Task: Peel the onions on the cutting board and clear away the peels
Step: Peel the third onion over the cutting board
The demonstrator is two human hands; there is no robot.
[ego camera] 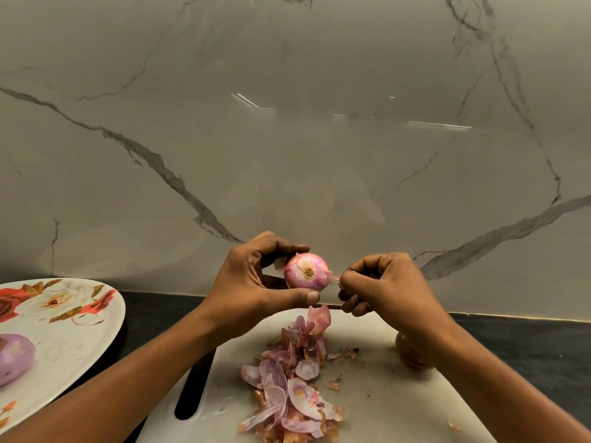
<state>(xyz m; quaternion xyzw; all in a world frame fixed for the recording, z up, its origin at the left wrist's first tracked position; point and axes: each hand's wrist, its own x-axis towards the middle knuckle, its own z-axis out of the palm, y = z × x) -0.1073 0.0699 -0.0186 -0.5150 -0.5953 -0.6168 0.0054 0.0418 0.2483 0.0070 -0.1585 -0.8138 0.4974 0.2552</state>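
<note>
Head view: above the white plastic cutting board (399,394), the left hand (252,282) clasps the round pink onion (306,271) between thumb and curled fingers. The right hand (383,286) pinches a thin skin strip (334,278). I judge the strip may tear short, or the onion may slip onto the papery pink peel heap (294,385).

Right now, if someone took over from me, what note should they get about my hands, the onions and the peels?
Left hand grips the held onion, nearly bare, above the cutting board.
Right hand pinches a strip of skin at its side.
Done: one peeled onion lies on the floral plate.
Left: finish this one, peel the brown onion half hidden behind the right wrist, clear the pile of peels off the board.
</note>
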